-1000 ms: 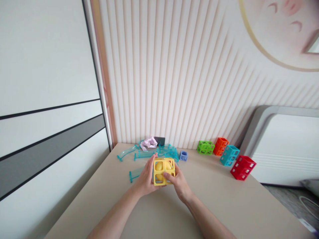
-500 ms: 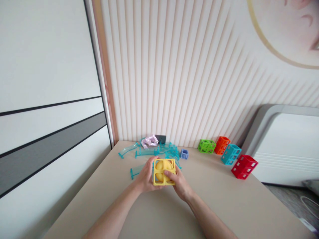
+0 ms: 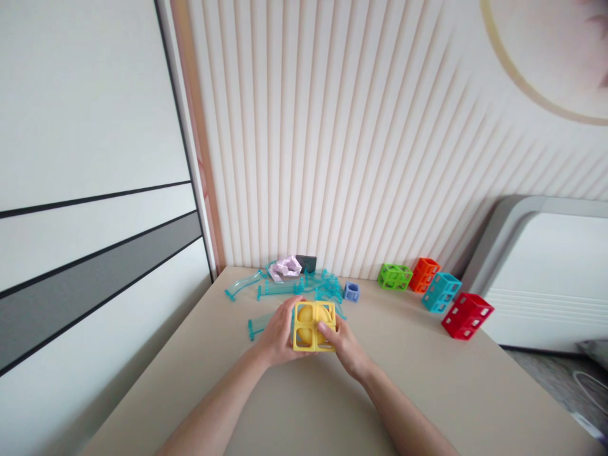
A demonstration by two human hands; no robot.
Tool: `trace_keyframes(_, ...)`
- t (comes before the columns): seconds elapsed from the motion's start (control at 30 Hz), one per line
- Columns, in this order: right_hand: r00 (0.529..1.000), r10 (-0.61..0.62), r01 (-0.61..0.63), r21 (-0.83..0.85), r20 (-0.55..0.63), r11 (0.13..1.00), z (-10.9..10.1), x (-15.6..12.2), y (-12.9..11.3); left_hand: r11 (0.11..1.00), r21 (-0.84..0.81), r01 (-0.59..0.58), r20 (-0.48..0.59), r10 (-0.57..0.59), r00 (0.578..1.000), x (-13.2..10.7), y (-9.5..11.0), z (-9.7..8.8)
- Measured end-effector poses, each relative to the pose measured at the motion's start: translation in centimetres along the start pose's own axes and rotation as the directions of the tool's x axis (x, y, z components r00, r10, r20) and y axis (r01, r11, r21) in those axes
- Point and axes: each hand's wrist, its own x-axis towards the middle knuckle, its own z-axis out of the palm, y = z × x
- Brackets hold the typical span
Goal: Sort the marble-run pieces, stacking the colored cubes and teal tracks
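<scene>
A yellow openwork toy block [image 3: 306, 315], with a face of several square windows and rounded yellow shapes inside, is held between both hands above the table. My left hand [image 3: 278, 332] wraps its left side and underside; those fingertips are hidden behind it. My right hand [image 3: 349, 348] grips the right side, its thumb lying over the front face. Behind the block lie clear teal track pieces [image 3: 280, 289], and one more teal piece [image 3: 259, 324] lies just left of my left hand. A small blue cube [image 3: 351, 292] sits beyond the block to the right.
At the table's [image 3: 190, 386] right stand a green block [image 3: 394, 277], an orange block [image 3: 424, 275], a light-blue block [image 3: 441, 292] and a red block [image 3: 468, 316]. Crumpled pinkish wrapping [image 3: 285, 269] and a black object [image 3: 307, 263] lie against the ribbed wall [image 3: 285, 126].
The right thumb has shifted slightly up and right on the yellow block's face. Both hands keep their hold, and the camera view has moved a little.
</scene>
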Motion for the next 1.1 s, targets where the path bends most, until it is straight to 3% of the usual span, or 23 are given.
trace_keyframes(0.13,0.999,0.027,-0.022,0.237,-0.019,0.971,0.2,0.0,-0.5,0.997,-0.080,-0.022,-0.013,0.021,1.000,0.1,-0.1,-0.1)
trace_keyframes(0.27,0.990,0.131,-0.137,0.417,0.042,0.898,0.7,-0.3,-1.5,0.993,-0.092,-0.076,0.031,0.079,0.996,-0.1,0.0,0.0)
trace_keyframes(0.5,0.961,0.246,-0.278,0.464,0.129,0.841,0.7,-0.2,-0.9,0.995,-0.037,-0.088,0.019,0.089,0.996,0.0,0.4,-0.1)
trace_keyframes(0.67,0.960,0.261,-0.278,0.494,0.105,0.824,0.1,0.1,-0.3,0.993,-0.022,-0.116,-0.002,0.116,0.993,0.3,0.9,-0.2)
trace_keyframes(0.83,0.960,0.250,-0.277,0.521,0.124,0.807,-0.3,0.3,0.0,0.998,0.026,-0.066,0.080,0.063,0.995,0.3,0.9,-0.1)
trace_keyframes(1.1,0.957,0.272,-0.286,0.499,0.103,0.818,-0.3,0.5,-0.1,0.997,0.028,-0.077,0.044,0.076,0.996,-0.1,0.7,0.0)
